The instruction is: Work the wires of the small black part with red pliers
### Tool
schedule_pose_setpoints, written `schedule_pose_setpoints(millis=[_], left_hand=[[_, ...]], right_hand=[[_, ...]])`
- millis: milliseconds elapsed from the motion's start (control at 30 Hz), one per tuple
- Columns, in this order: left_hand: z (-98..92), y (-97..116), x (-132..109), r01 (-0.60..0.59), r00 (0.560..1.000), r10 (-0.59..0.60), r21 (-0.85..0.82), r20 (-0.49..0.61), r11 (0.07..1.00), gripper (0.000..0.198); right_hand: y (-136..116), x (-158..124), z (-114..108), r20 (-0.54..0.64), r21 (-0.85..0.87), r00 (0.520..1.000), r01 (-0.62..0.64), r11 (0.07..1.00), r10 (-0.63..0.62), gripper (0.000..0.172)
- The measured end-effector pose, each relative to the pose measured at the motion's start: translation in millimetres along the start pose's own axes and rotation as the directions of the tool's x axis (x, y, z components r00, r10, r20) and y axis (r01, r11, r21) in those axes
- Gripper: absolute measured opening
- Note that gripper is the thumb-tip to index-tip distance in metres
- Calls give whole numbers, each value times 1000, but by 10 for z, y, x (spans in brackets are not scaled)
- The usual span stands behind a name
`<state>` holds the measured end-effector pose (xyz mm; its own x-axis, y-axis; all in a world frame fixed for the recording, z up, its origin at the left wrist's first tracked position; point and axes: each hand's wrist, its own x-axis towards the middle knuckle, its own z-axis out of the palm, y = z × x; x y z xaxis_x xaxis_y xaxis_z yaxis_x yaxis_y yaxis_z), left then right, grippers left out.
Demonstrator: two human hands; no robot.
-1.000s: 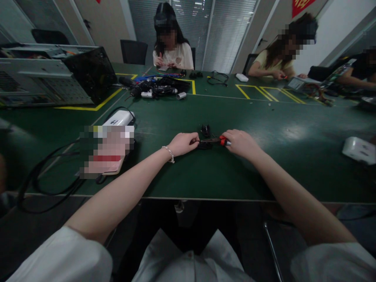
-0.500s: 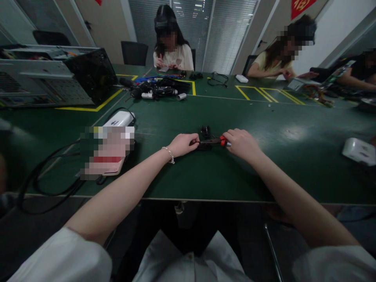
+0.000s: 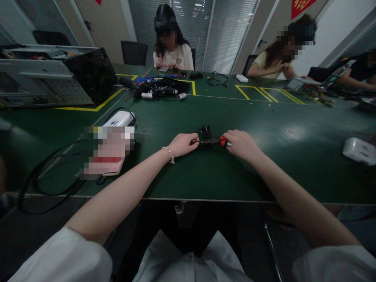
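Note:
Pliers with red and grey handles (image 3: 223, 141) are held in my right hand (image 3: 241, 144), their dark jaws pointing left. My left hand (image 3: 185, 144) pinches a small dark piece (image 3: 199, 143) right at the tips of the jaws; its exact shape is too small to tell. Just beyond the pliers a small black part (image 3: 205, 131) lies on the green table (image 3: 182, 180). More black material (image 3: 205, 147) shows beneath the jaws. A bracelet circles my left wrist.
A phone, partly pixelated (image 3: 113, 166), a white device (image 3: 122, 118) and looped black cables (image 3: 35, 176) lie left. An open computer case (image 3: 38, 82) stands behind them. Tangled cables (image 3: 164, 87) lie further back. Another white device (image 3: 358, 150) is at right. People sit across the table.
My hands and the pliers have barely moved. Across the table, the right-hand person has lifted a hand towards the face.

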<state>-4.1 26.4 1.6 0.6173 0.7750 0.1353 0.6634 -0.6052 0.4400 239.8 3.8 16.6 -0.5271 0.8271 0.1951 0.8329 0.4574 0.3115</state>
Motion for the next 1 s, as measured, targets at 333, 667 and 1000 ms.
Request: schedule_pose_setpoints(millis=[333,667,1000], left_hand=[[9,-8,3,-2,1000,2,8,1,1000,13],[0,-1,-5,-2,1000,2,-4,-1,1000,13],[-22,16,-6,18,1000,-18,-19,20,1000,15]], right_hand=[[-32,-13,-21,-36,-65,999,5,998,-7,22],[-32,0,6,13,46,999,-38,998,38,22],[-18,-15,-16,-40,-42,999,-15,999,13,21]])
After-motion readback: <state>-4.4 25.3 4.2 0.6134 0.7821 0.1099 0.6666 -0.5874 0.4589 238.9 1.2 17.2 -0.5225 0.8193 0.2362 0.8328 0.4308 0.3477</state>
